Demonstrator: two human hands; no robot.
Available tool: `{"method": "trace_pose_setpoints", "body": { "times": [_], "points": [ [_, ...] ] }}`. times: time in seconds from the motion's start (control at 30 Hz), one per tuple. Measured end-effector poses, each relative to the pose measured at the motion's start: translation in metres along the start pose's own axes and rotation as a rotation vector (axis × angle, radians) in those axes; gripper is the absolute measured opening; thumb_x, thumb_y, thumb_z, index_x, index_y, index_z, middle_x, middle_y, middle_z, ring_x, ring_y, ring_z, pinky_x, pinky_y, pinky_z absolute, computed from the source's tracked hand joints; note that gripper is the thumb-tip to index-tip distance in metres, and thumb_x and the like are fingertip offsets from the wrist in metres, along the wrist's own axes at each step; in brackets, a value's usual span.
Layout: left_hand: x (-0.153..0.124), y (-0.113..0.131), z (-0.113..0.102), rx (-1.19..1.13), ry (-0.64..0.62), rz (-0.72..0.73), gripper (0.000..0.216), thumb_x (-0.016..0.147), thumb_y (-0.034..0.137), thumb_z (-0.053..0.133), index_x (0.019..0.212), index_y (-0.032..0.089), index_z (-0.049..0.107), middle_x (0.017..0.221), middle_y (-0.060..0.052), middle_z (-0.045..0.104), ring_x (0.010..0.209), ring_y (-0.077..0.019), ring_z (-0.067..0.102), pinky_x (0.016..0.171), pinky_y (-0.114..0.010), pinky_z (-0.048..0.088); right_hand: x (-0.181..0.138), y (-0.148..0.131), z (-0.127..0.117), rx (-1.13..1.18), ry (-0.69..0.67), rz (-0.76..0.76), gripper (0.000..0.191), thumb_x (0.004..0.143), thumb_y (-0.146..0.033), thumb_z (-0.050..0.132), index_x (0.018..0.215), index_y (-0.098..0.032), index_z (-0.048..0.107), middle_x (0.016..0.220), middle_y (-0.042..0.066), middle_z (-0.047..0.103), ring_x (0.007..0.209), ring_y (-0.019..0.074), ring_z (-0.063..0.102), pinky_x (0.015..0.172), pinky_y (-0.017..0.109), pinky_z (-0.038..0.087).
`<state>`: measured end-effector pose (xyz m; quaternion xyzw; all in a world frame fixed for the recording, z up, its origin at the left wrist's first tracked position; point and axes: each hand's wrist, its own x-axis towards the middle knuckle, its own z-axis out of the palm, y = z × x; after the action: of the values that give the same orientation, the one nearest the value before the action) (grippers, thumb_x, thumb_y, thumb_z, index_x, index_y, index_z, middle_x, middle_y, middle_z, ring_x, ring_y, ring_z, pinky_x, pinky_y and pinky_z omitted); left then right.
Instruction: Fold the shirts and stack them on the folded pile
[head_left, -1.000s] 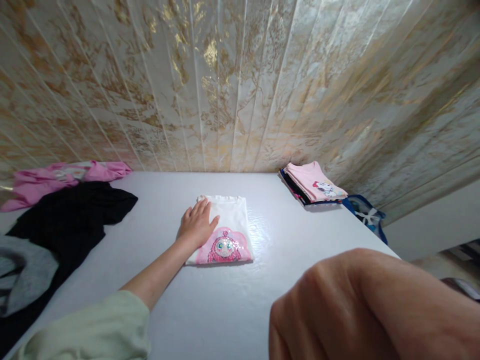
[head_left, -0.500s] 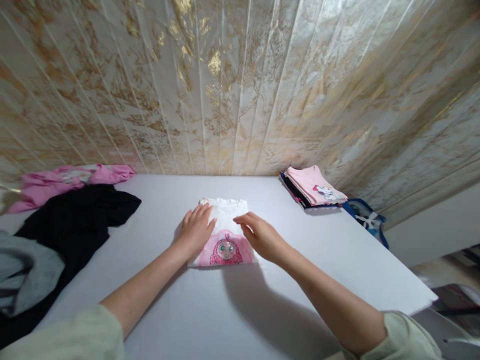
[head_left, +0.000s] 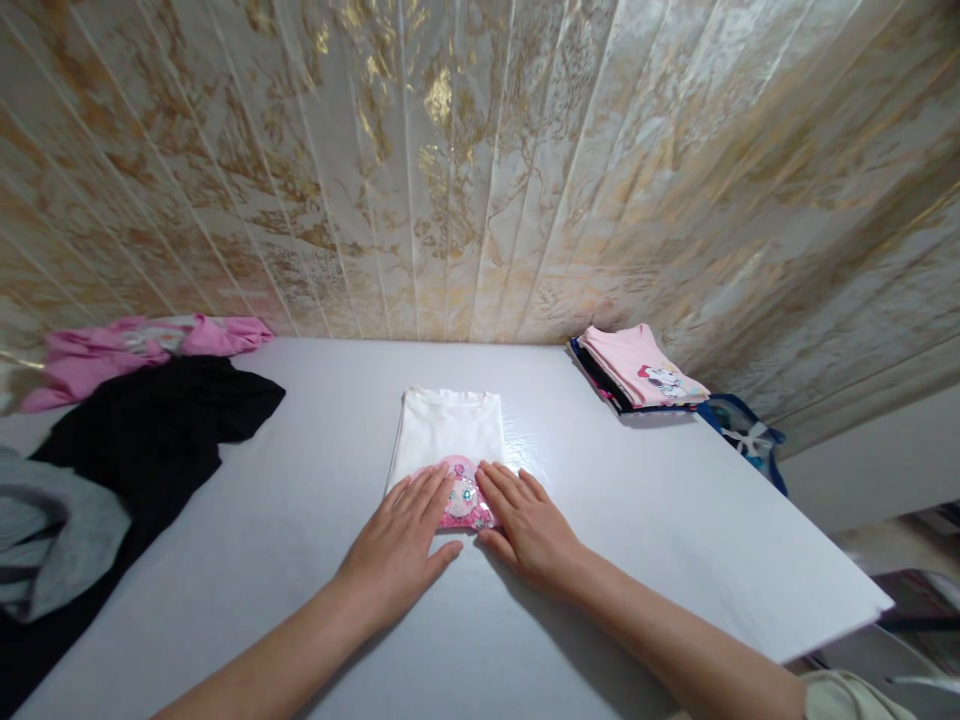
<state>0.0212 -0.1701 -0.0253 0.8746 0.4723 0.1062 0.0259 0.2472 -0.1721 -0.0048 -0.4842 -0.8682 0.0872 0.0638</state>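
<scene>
A: Hands, what are they doing?
B: Both are lying flat, palms down, on the table (head_left: 300, 520). L hand (head_left: 401, 545) & R hand (head_left: 529, 525) are sitting side by side, fingers stretched straight & slightly apart, gripping nothing. Fingertips are pressing on the near edge of the folded white tee (head_left: 448, 430).
A: Where's it sitting?
B: Mid-table, at 12 o'clock from the hands. It's lying as 1 neat rectangle of soft, smooth fabric, w/ a pink glittery print (head_left: 463, 500) showing at its near end, betw. the two sets of fingers.
A: Table surface?
B: Pale, smooth, slightly glossy. It's catching a shine just R of the tee.
A: Other stuff, w/ counts?
B: 1 folded stack (head_left: 637, 365) is sitting at approx. 2 o'clock, by the wall. A pale pink top w/ a cartoon print is lying uppermost, dark layers are showing under it, no. of layers can't tell. 1 blue bag (head_left: 742, 430) is showing just beyond the table edge beside it. 3 loose, crumpled pieces are lying at 9–10 o'clock: bright pink garment (head_left: 112, 345) against the wall, black garment (head_left: 150, 430) spreading wide, grey garment (head_left: 52, 530) touching the black one at the L edge.
A: Backdrop?
B: Wall panels (head_left: 480, 170), ribbed strips w/ beige-gold marbling, are running behind everything.
</scene>
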Motion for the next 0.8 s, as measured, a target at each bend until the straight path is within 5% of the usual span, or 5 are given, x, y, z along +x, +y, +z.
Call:
{"method": "trace_pose_setpoints", "body": {
  "times": [0.2, 0.4, 0.6, 0.8],
  "points": [
    [0.002, 0.002, -0.006, -0.021, -0.019, -0.027, 0.067, 0.092, 0.056, 0.04, 0.147, 0.019, 0.036, 0.154, -0.009, 0.034, 0.142, -0.025, 0.033, 0.116, -0.044, 0.028, -0.002, -0.001, -0.009, 0.017, -0.023, 0.026, 0.066, 0.096, -0.05, 0.042, 0.152, -0.017, 0.027, 0.156, 0.011, 0.027, 0.144, 0.0246, 0.024, 0.118, 0.049, 0.02],
    [0.051, -0.012, -0.029, 0.02, 0.031, -0.164, 0.054, 0.098, 0.04, 0.033, 0.14, 0.009, 0.046, 0.149, -0.014, 0.042, 0.139, -0.0245, 0.038, 0.115, -0.04, 0.029, 0.044, 0.005, -0.03, 0.039, 0.111, 0.052, 0.049, 0.098, -0.031, 0.04, 0.144, -0.015, 0.041, 0.151, 0.013, 0.038, 0.14, 0.0228, 0.033, 0.115, 0.044, 0.027],
    [0.072, -0.016, -0.012, 0.088, -0.012, -0.297, 0.055, 0.095, 0.037, 0.038, 0.143, 0.008, 0.041, 0.152, -0.015, 0.036, 0.141, -0.026, 0.034, 0.116, -0.044, 0.026, 0.104, 0.014, -0.013, 0.019, 0.11, -0.056, 0.048, 0.095, -0.023, 0.042, 0.143, -0.015, 0.043, 0.15, 0.01, 0.041, 0.137, 0.0199, 0.036, 0.114, 0.041, 0.028],
    [0.063, -0.014, 0.0, 0.112, 0.038, -0.36, 0.06, 0.095, 0.045, 0.034, 0.144, 0.01, 0.04, 0.154, -0.015, 0.032, 0.142, -0.0264, 0.031, 0.115, -0.044, 0.025, 0.114, 0.02, 0.005, -0.016, 0.123, 0.041, 0.053, 0.097, -0.035, 0.04, 0.148, -0.02, 0.034, 0.155, 0.007, 0.032, 0.143, 0.0207, 0.026, 0.116, 0.048, 0.02]
  ]
}}
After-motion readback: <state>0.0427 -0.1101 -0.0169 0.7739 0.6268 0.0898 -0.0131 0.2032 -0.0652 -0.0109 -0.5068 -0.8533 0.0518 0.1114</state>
